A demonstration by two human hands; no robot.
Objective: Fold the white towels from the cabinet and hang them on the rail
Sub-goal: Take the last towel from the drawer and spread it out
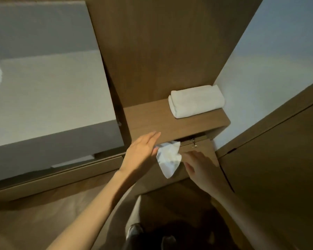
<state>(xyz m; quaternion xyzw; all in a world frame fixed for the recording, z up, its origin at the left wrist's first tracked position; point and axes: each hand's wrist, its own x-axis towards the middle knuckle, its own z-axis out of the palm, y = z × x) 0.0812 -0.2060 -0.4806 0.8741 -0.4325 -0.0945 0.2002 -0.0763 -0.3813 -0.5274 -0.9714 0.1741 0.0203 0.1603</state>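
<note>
A folded white towel point(196, 101) lies on the wooden shelf point(152, 120) of the cabinet, at its right end against the wall. Just below the shelf's front edge a small crumpled white cloth point(168, 157) hangs down. My left hand point(141, 150) holds the cloth's upper left corner, its fingers stretched along the shelf edge. My right hand point(199, 165) is just right of the cloth with loosely spread fingers and is blurred; whether it touches the cloth I cannot tell. No rail is in view.
A metal latch point(194, 143) sits under the shelf at the right. A white cabinet door panel point(49, 98) stands open at the left. A wooden panel point(278, 168) and a white wall point(271, 56) close in the right side. My shoes point(134, 230) show on the floor below.
</note>
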